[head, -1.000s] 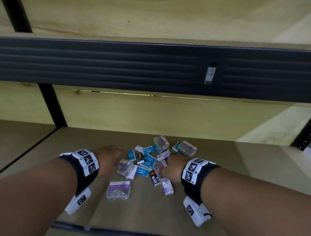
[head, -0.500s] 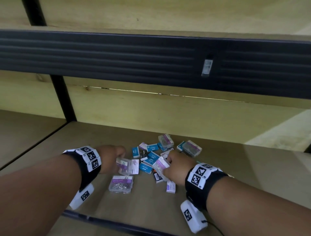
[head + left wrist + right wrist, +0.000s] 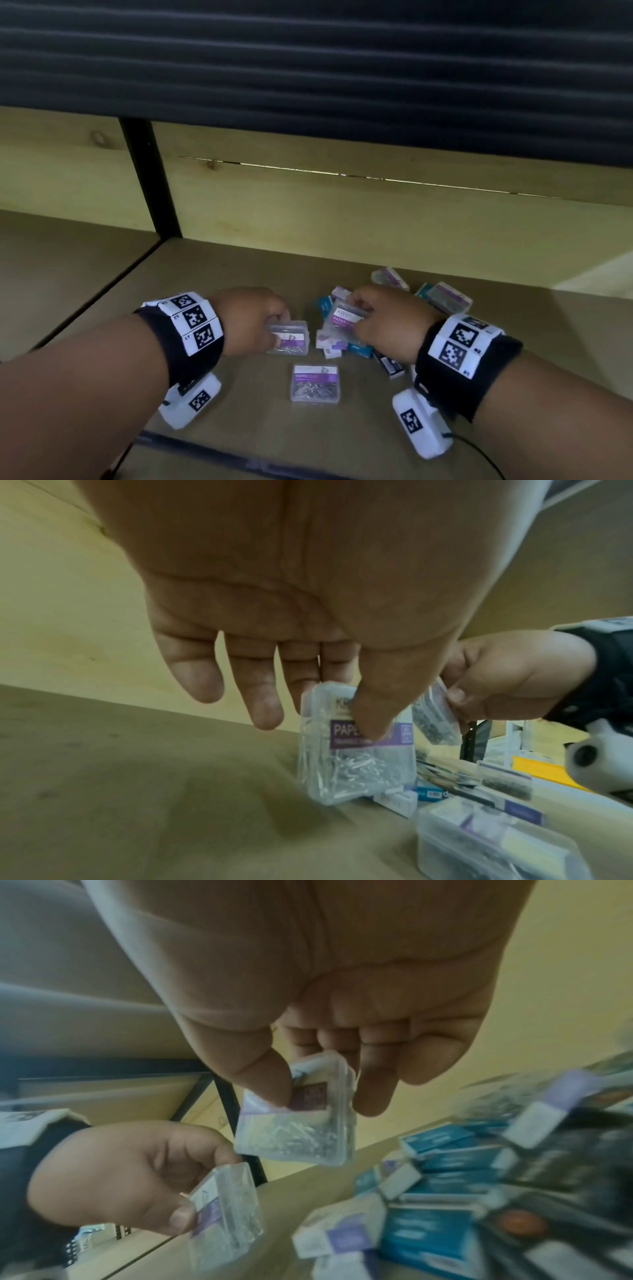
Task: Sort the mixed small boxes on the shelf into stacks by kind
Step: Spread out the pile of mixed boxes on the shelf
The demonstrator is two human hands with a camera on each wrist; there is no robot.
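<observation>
A heap of small boxes (image 3: 346,342) lies on the wooden shelf (image 3: 239,274): blue ones, white-and-purple ones and clear paper-clip cases. My left hand (image 3: 253,318) pinches one clear paper-clip case (image 3: 289,339) between thumb and fingers, just above the shelf; the left wrist view shows this case (image 3: 356,750) upright under the thumb. My right hand (image 3: 383,318) pinches a second clear paper-clip case (image 3: 344,317), held over the heap and seen close in the right wrist view as a clear case (image 3: 301,1121). A third clear case (image 3: 315,382) lies flat near the front.
The dark front beam of the shelf above (image 3: 308,68) hangs low over the work. A black upright post (image 3: 150,178) stands at the back left. More clear cases (image 3: 445,298) lie at the back right. Bare shelf spreads left of the heap.
Both hands have lifted a clear paper-clip case out of the heap. The left hand has drawn its case to the left, away from the heap. My head has moved closer and lower.
</observation>
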